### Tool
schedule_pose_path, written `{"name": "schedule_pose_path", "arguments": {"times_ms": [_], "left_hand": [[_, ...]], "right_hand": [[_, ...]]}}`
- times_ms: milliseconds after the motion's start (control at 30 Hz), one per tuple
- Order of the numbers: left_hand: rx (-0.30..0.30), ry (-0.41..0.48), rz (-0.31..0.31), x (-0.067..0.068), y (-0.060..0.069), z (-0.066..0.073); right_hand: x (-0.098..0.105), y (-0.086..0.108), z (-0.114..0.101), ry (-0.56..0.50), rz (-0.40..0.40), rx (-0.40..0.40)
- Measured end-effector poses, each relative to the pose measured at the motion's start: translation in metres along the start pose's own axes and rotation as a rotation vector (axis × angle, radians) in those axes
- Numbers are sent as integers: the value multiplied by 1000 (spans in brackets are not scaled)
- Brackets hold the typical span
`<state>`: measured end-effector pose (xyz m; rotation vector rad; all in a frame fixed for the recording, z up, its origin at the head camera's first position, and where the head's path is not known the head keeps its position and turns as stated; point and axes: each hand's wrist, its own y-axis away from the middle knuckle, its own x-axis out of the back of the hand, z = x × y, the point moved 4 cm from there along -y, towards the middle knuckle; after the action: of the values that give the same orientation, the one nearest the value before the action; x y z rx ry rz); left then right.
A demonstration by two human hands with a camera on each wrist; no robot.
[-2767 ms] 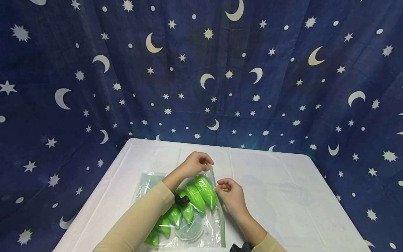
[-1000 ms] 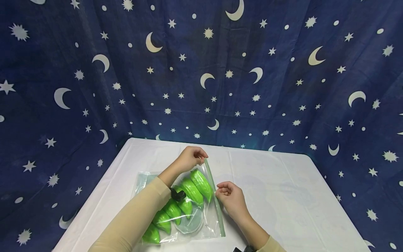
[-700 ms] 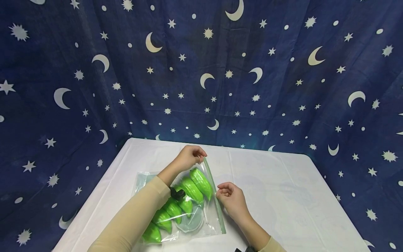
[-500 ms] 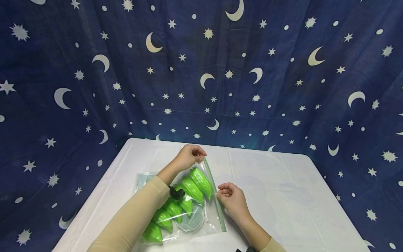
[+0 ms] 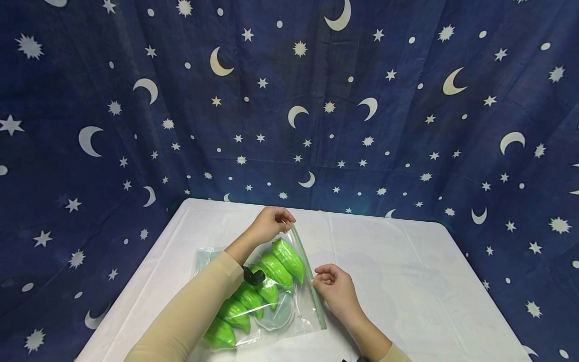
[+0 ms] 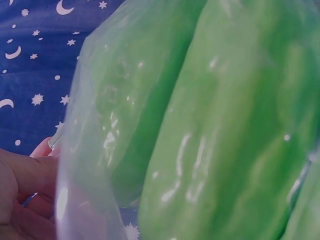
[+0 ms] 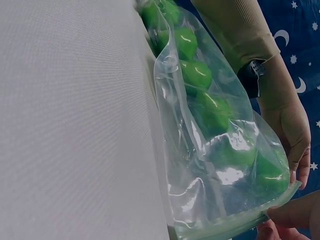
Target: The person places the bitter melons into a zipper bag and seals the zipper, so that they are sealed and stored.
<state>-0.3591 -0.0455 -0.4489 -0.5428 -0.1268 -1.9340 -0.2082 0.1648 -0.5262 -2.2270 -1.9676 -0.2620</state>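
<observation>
A clear zip bag (image 5: 305, 318) with a green seal strip (image 5: 299, 245) lies on the table, tilted, its opening edge to the right. Several bright green bananas (image 5: 288, 259) in a bunch are inside; in the left wrist view these bananas (image 6: 215, 125) fill most of the picture behind the film. My left hand (image 5: 269, 224) pinches the far end of the strip. Partway down that strip, my right hand (image 5: 335, 287) pinches it between thumb and fingers, as the right wrist view shows at the strip (image 7: 225, 225). Part of the bunch is hidden by my left forearm.
A white cloth (image 5: 398, 281) covers the table. Behind it and at both sides hangs a dark blue curtain (image 5: 407, 125) with moons and stars. A pale round print (image 5: 277, 311) shows through the bag's lower part.
The left hand has moved away and to the left, drawing the strip's far end with it. The strip's near end has shifted away from me. My right hand has moved slightly right and nearer.
</observation>
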Motion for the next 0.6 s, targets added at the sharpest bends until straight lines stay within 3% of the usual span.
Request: {"name": "schedule_pose_path", "arguments": {"times_ms": [600], "left_hand": [[7, 7, 26, 5, 0, 3]], "right_hand": [[8, 0, 4, 44, -3, -28]]}}
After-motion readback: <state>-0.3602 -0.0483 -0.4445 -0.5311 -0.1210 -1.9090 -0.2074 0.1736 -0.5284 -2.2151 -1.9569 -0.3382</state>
